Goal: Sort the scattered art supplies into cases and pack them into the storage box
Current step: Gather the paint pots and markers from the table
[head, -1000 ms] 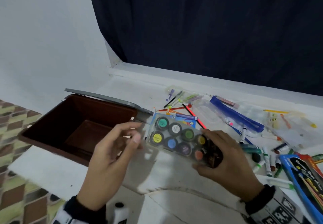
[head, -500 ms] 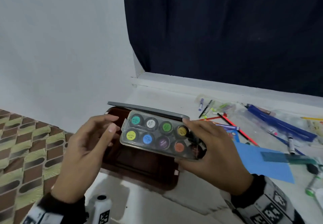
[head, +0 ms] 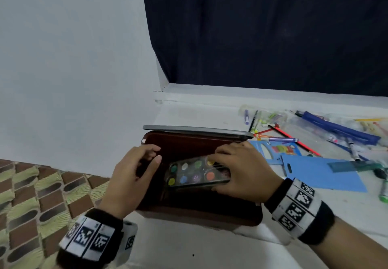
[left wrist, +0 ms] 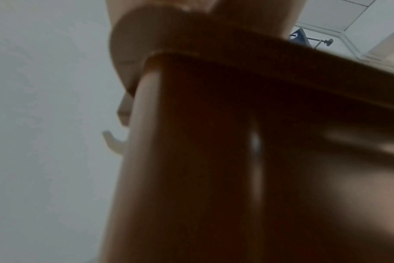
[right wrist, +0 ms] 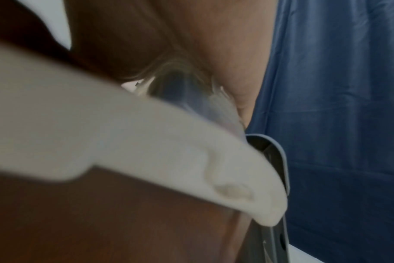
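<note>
The paint set, a clear case of round colour pots, now sits tilted inside the brown storage box, carried there from above the desk a second ago as I steer the sort. My right hand grips its right end, fingers curled over the top and thumb under the near edge; my left hand hovers just beside the case with fingers loosely bent and holding nothing, over the box's left rim. That puts one case as good as packed, I judge, though it is not yet laid flat or let go. The grey lid stands behind the box, and loose markers and pencils, a blue zip pouch and a blue card sheet lie unsorted on the desk to the right. The head view alone shows this layout; the left wrist view gives only the box's outer wall from below, the right wrist view a blurred clear corner of the case against the palm.
</note>
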